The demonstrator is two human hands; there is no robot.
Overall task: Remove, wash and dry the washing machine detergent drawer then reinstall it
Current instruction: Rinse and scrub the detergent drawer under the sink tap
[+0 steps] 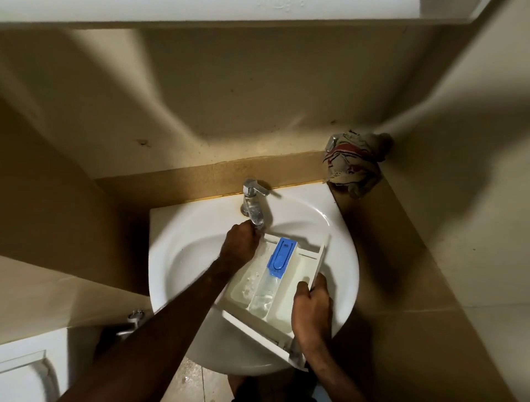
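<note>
While the drawer is lying in the sink for washing, the right hand is gripping its edge, the left hand curling at the tap; rinsing likely follows.

No readable text, number or brand anywhere. Faint embossed marking on white panel at top edge — too blurred to make out. Blue insert of detergent drawer bears small dark mark (illegible).
</note>
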